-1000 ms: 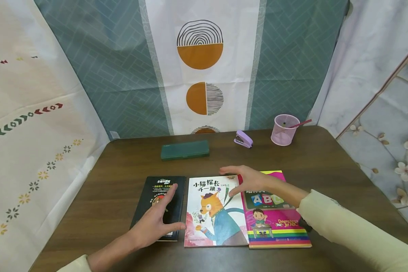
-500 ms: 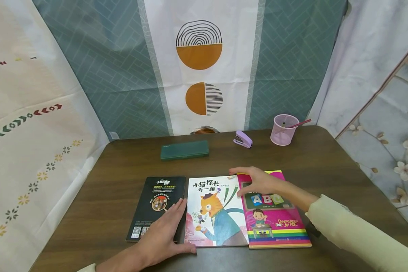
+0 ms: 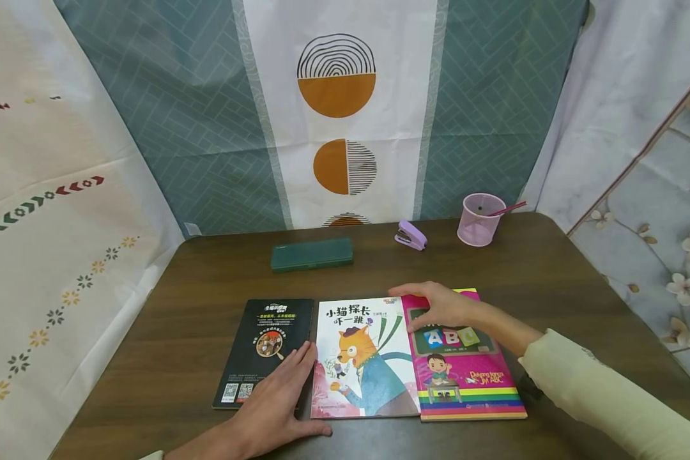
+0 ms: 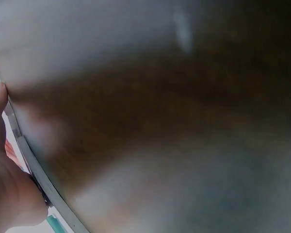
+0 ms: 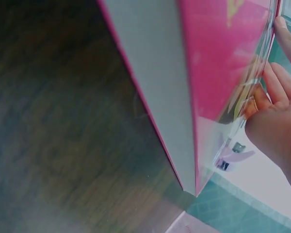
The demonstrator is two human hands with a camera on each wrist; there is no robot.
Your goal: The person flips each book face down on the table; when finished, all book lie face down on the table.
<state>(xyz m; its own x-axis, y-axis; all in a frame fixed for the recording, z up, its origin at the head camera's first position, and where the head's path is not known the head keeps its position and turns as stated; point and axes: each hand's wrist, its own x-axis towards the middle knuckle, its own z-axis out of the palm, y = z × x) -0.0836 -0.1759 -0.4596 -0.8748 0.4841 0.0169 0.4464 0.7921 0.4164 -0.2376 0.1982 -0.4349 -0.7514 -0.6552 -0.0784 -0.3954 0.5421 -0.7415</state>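
Observation:
Between my hands lies a white picture book [image 3: 365, 367] with an orange cat in a blue coat on its cover. My left hand [image 3: 276, 399] touches it at the lower left corner: fingertips along its left side, thumb at its bottom edge. This hand covers the lower right part of a black book [image 3: 270, 326]. My right hand [image 3: 437, 303] is at the top of the white book and the pink ABC book [image 3: 466, 377], fingers reaching to the top edges, thumb over the covers near their seam. The right wrist view shows the pink book [image 5: 223, 53] close up.
On the brown table [image 3: 172, 306], a dark green flat case [image 3: 312, 254] lies behind the books. A purple stapler [image 3: 411, 236] and a pink mesh cup [image 3: 477, 223] with a red pencil-like stick [image 3: 508, 208] stand at the back right. Patterned cloths hang behind and beside the table.
My left hand has come down and right from over the black book to the white book's lower left corner. My right hand has shifted slightly right along the top edges.

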